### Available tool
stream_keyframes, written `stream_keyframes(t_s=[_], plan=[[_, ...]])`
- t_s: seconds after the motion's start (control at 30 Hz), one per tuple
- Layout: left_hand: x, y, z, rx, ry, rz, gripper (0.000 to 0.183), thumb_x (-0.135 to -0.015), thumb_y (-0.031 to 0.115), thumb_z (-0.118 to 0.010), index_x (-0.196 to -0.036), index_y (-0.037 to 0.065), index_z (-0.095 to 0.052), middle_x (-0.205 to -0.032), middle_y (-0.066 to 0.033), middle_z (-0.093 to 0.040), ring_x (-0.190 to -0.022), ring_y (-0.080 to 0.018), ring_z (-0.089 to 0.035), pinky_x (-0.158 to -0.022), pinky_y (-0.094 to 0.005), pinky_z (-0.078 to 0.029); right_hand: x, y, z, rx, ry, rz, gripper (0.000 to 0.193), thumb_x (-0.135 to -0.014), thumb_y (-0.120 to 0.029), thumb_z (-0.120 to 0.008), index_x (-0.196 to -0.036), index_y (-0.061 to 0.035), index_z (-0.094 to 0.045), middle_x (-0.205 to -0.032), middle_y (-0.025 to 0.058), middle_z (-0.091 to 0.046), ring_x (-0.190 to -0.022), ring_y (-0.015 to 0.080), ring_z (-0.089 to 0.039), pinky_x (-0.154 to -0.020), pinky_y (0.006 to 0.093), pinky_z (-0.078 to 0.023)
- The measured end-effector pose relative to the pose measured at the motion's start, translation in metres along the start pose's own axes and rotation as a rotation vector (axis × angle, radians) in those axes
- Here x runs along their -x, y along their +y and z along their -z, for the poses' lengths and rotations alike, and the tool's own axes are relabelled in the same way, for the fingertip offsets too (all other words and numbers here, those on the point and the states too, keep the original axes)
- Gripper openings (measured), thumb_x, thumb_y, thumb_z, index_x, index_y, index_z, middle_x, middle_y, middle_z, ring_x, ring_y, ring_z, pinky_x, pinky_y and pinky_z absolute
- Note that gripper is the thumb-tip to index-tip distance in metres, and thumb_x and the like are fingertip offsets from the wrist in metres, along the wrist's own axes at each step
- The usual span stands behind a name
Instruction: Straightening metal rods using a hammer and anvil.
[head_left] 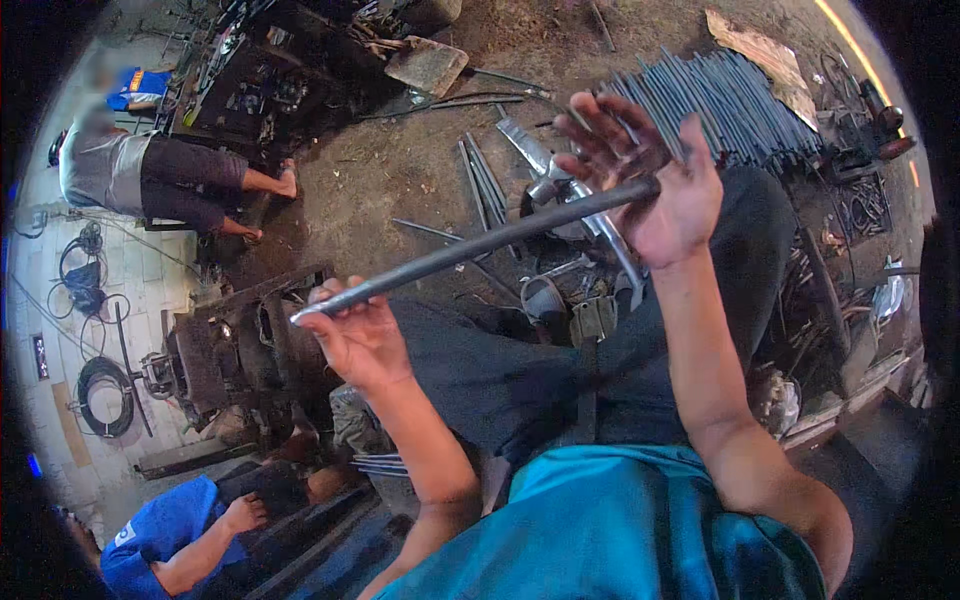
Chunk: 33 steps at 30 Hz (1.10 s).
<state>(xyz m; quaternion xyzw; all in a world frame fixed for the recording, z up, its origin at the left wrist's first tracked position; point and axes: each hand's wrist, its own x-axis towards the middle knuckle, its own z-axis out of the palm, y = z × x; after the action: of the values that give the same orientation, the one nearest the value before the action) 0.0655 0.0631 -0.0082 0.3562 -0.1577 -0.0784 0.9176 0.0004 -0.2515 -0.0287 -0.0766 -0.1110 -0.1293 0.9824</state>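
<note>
A dark metal rod (490, 240) lies slantwise in the air above my lap, its near-left end bright and tapered. My left hand (362, 340) is closed around that bright end, thumb beneath it and fingers over the top. At the other end, my right hand (675, 200) has its fingers spread and blackened, palm turned up. The rod's dark tip touches the palm near the thumb, and the fingers do not wrap it.
Many similar rods (700, 110) lie piled on the dirt floor at far right. Some loose rods (482, 185) and a metal tool (535, 150) lie ahead. Greasy machinery (225, 360) stands at left. One person (110, 170) bends at upper left; another in blue (170, 540) is at lower left.
</note>
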Motion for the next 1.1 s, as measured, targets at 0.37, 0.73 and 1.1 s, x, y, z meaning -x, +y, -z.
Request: stream_keyframes(t_s=[0.37, 0.73, 1.1], plan=[[-0.020, -0.038, -0.114, -0.484, -0.075, -0.397, 0.042, -0.103, 0.037, -0.036, -0.144, 0.026, -0.032, -0.141, -0.0266, -0.038, -0.111, -0.0446, -0.055, -0.091, -0.0512, -0.050, 0.011, 0.060, -0.004, 0.110, 0.225, -0.228, 0.063, -0.100, -0.050, -0.027, -0.118, 0.0031, -0.056, -0.126, 0.0214, -0.058, -0.115, 0.0324, -0.057, -0.098, 0.0441, -0.043], [-0.013, -0.081, -0.056, -0.417, 0.265, 0.196, 0.028, -0.101, 0.038, -0.044, -0.100, 0.010, -0.048, -0.065, 0.0019, -0.037, -0.043, -0.0087, -0.031, -0.036, -0.0262, -0.032, 0.024, 0.098, 0.052, 0.745, 0.311, -0.579, 0.040, -0.100, -0.035, -0.047, -0.108, 0.0009, -0.062, -0.097, 0.0059, -0.067, -0.083, 0.0145, -0.062, -0.075, 0.0279, -0.048], [-0.042, -0.110, 0.082, -0.869, 0.491, 0.490, 0.027, -0.095, 0.031, -0.054, -0.103, 0.005, -0.053, -0.065, -0.0022, -0.049, -0.048, -0.0155, -0.050, -0.040, -0.0317, -0.041, 0.002, -0.009, 0.093, 1.582, 0.429, -0.279, 0.032, -0.097, -0.027, -0.053, -0.111, 0.0013, -0.060, -0.095, 0.0101, -0.068, -0.082, 0.0184, -0.064, -0.076, 0.0339, -0.050]])
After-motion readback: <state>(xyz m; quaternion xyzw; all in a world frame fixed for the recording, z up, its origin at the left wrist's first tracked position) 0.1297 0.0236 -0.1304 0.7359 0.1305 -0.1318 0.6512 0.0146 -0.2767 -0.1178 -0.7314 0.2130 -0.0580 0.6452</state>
